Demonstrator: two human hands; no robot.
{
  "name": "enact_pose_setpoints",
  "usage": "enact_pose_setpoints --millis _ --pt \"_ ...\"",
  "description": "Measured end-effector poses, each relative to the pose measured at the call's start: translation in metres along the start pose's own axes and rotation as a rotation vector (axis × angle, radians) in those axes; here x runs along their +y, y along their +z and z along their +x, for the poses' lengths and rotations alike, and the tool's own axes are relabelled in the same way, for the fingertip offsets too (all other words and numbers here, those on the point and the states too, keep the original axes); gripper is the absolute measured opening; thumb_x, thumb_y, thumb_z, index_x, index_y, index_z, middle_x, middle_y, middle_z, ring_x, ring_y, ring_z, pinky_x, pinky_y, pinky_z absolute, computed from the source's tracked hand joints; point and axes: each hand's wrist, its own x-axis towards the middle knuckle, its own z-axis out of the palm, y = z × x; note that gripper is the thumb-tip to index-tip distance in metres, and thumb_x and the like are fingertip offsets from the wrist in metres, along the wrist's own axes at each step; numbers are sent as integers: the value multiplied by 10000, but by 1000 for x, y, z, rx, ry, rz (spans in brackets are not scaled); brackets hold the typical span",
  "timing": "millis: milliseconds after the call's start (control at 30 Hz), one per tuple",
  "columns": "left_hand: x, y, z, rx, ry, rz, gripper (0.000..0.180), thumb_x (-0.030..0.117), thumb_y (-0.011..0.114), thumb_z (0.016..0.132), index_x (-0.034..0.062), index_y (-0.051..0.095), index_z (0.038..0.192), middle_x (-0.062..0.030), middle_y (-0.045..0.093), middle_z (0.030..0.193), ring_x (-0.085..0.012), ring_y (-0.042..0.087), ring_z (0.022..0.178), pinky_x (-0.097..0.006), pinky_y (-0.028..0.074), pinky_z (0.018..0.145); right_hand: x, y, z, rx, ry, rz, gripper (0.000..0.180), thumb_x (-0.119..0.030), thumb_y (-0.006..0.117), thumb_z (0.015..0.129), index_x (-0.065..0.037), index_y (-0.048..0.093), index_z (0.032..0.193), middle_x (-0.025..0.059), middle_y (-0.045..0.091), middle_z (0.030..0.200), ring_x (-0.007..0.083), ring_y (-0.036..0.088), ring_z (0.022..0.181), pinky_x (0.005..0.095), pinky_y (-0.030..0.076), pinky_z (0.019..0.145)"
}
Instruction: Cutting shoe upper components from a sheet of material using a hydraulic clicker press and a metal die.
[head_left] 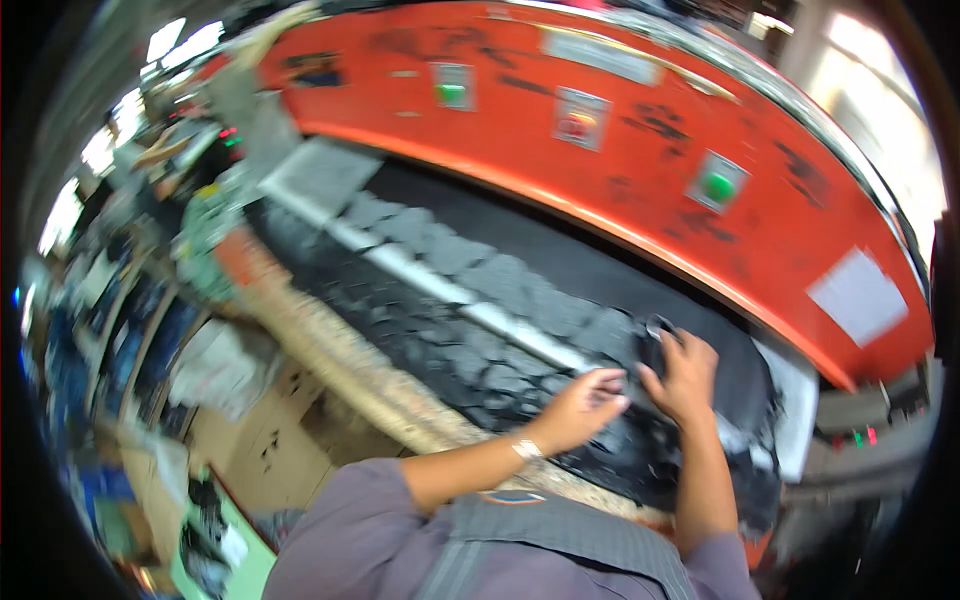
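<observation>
My right hand [687,378] reaches over the black sheet material [690,300], its fingertips at a small curved metal band [659,325] that looks like a cutting die. Thumb and fingers bend around this band, though part of it is hidden under the hand. Just to the left, my left hand [580,412] hovers above the sheet, fingers loosely curled and a little apart, with nothing visible in them. Many cut gaps and leftover scraps [500,375] mark the sheet near both hands. A pale strip [430,280] of the surface beneath shows through along its length.
Beyond the sheet stands a large red machine beam [480,110] with green buttons [718,187] and a red button [577,125]. A worn ledge [370,385] runs along the near side. At the left are a white plastic bag [225,368] and a green table [225,535].
</observation>
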Motion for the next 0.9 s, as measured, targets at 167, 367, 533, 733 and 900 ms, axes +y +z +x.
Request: enact_pose_setpoints --millis 167,367,533,733,900 --pt "1 42 9 104 90 -382 551 316 600 950 46 376 1376 -101 529 1230 -153 503 1122 -305 427 956 -36 -46 -43 45 -124 496 603 -284 689 728 11 537 1232 248 508 1166 412 493 1067 479 385 947" --pt "19 53 -30 122 140 -595 357 301 648 924 66 535 1168 -2 591 1048 -76 541 989 -246 447 888 -67 -39 -71 -17 -142 840 561 -289 650 773 73 530 1185 233 503 1154 391 498 1099 444 369 992" --pt "27 49 -53 168 109 -589 371 301 725 865 66 578 1113 6 618 1006 -78 564 954 -250 450 893 -85 -52 -75 -156 -182 832 558 -361 557 847 70 521 1200 176 481 1166 306 458 1115 383 330 1000" --pt "19 41 -79 229 280 -549 414 404 679 883 63 599 1103 6 618 1002 -70 560 899 -233 465 814 -106 -38 -84 -100 -313 897 479 -380 530 865 40 559 1093 146 450 1126 259 439 1066 351 332 955" --pt "8 14 -116 486 259 -329 402 410 501 985 35 624 1057 -17 635 913 -89 563 856 -253 465 781 -144 -25 -93 -138 -259 1119 469 -355 526 886 52 551 1117 124 455 1133 238 450 1063 336 333 952"
